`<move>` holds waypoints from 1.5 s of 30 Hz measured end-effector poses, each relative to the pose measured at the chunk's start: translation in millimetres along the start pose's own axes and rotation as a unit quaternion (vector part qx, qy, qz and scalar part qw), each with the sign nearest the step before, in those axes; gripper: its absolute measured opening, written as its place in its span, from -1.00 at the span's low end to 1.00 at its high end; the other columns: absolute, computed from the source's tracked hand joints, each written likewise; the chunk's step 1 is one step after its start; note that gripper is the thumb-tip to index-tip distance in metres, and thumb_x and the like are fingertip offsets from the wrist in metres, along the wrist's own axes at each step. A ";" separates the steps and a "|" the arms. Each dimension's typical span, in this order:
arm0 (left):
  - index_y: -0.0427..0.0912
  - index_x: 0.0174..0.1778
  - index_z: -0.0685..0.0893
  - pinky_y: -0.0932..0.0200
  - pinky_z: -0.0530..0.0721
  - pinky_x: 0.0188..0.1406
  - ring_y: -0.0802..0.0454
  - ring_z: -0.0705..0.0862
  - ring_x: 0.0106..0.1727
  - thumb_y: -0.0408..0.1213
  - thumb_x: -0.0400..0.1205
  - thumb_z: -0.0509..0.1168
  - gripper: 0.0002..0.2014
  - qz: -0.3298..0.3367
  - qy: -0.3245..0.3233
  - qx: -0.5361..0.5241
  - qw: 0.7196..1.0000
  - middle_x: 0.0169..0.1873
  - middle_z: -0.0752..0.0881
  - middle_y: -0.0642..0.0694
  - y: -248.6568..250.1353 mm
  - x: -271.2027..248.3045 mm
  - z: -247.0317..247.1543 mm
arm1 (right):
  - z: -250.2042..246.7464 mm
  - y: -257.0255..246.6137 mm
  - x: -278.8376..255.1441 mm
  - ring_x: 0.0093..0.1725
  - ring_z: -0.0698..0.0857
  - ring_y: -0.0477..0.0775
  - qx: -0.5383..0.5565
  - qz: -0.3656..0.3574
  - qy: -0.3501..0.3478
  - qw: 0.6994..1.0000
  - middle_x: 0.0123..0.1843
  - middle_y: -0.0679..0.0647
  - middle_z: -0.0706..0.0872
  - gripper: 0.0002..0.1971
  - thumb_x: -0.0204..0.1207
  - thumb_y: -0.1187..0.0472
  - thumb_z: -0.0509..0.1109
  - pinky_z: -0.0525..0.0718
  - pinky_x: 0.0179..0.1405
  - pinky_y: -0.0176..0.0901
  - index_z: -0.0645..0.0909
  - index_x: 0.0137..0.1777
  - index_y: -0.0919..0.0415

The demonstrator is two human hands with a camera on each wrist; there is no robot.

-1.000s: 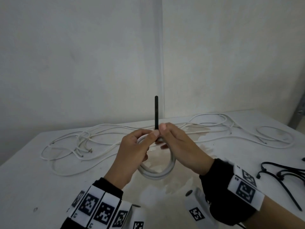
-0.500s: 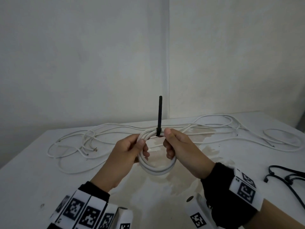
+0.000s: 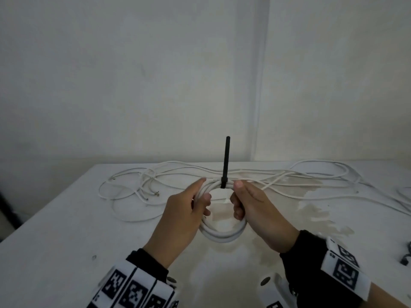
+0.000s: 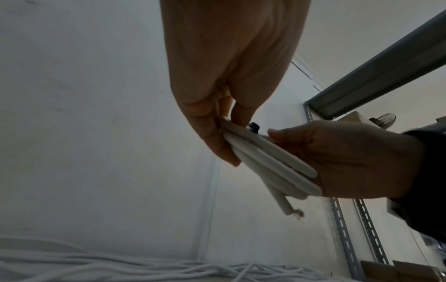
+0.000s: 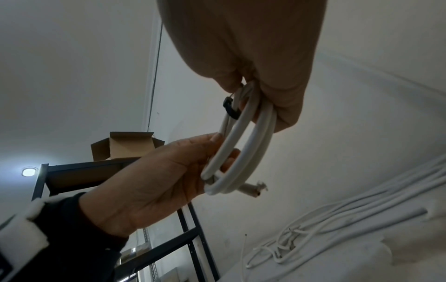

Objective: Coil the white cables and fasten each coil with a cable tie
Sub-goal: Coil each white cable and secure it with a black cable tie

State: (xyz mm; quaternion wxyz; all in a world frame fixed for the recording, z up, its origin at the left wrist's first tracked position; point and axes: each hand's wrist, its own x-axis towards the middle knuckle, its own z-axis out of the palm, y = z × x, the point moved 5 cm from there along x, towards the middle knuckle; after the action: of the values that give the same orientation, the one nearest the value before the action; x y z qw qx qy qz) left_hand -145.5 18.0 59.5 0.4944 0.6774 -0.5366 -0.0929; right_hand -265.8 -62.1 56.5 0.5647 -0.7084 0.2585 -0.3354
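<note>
Coil [image 3: 222, 232] hangs mid-frame above the table [image 3: 55, 241], gripped on either side by left hand [image 3: 184, 218] and right hand [image 3: 258, 214]. Tie [image 3: 226, 161] stands straight up between both thumbs, tail nearer the right thumb, probably pulled next.

black cords [image 3: 406, 256]: cut off at right edge. coil [image 3: 222, 235]: sides hidden under both hands.
</note>
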 end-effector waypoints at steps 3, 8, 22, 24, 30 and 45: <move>-0.01 0.38 0.54 0.34 0.71 -0.19 0.31 0.70 -0.22 -0.19 0.67 0.20 -0.65 -0.022 -0.021 0.006 1.000 -0.25 0.70 0.11 -11.5 -5.9 -11.7 | 15.8 5.8 4.5 -0.48 0.27 -0.12 0.021 0.012 -0.016 1.000 -0.41 -0.01 0.31 -0.66 0.70 0.10 0.01 0.31 -0.43 -0.28 0.39 -0.32 0.10; -0.09 0.32 0.61 0.13 0.79 -0.25 0.00 0.77 -0.17 -0.32 0.64 0.26 -0.68 -0.107 -0.002 -0.077 0.991 -0.15 0.73 -0.14 -41.3 -10.6 -42.9 | 48.4 13.4 17.5 -0.40 0.49 -0.13 -0.013 0.016 -0.040 0.999 -0.36 -0.04 0.50 -0.69 0.70 0.08 0.02 0.45 -0.38 -0.43 0.55 -0.11 0.16; -0.13 0.12 0.68 0.16 0.74 -0.40 0.09 0.72 -0.35 -0.38 0.65 0.24 -0.81 -0.205 0.053 -0.012 0.977 -0.27 0.70 -0.15 -139.9 -20.4 -161.3 | 132.7 30.5 62.1 0.57 0.22 -0.16 -0.083 0.078 -0.143 0.983 0.60 -0.18 0.23 -0.45 0.62 -0.16 0.00 0.13 0.63 -0.04 0.16 0.59 -0.03; -0.07 0.03 0.67 0.05 0.77 -0.33 -0.03 0.72 -0.29 -0.40 0.65 0.22 -0.82 -0.233 0.053 0.006 0.971 -0.25 0.69 -0.16 -158.3 -23.5 -183.3 | 129.7 36.7 69.8 0.56 0.22 -0.15 -0.105 0.085 -0.134 0.982 0.55 -0.18 0.27 -0.45 0.63 -0.15 0.01 0.12 0.60 -0.13 0.18 0.58 0.01; -0.04 0.01 0.68 0.10 0.74 -0.37 0.00 0.68 -0.33 -0.37 0.67 0.20 -0.81 -0.279 -0.005 0.070 0.958 -0.26 0.68 -0.11 -209.2 -34.3 -214.5 | 119.8 64.4 100.4 0.50 0.34 -0.05 -0.198 0.106 -0.110 0.968 0.50 -0.06 0.40 -0.51 0.62 -0.13 0.06 0.18 0.37 -0.28 0.37 0.47 0.07; -0.12 0.32 0.62 0.25 0.43 0.21 -0.08 0.56 0.34 -0.30 0.68 0.17 -0.69 -0.365 -0.081 0.323 0.869 0.34 0.60 -0.16 -268.6 -20.4 -253.0 | 97.9 94.2 134.7 0.51 0.35 0.10 -0.299 0.156 -0.086 0.938 0.55 0.11 0.34 -0.47 0.59 -0.10 0.19 0.29 0.39 -0.11 0.36 0.48 0.17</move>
State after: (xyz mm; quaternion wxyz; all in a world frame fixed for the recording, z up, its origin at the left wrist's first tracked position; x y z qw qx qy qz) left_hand 182.9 161.5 -30.6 0.1334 0.9372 -0.2889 -0.1428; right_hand -103.1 -122.7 -23.9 0.3925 -0.8214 0.4043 -0.0879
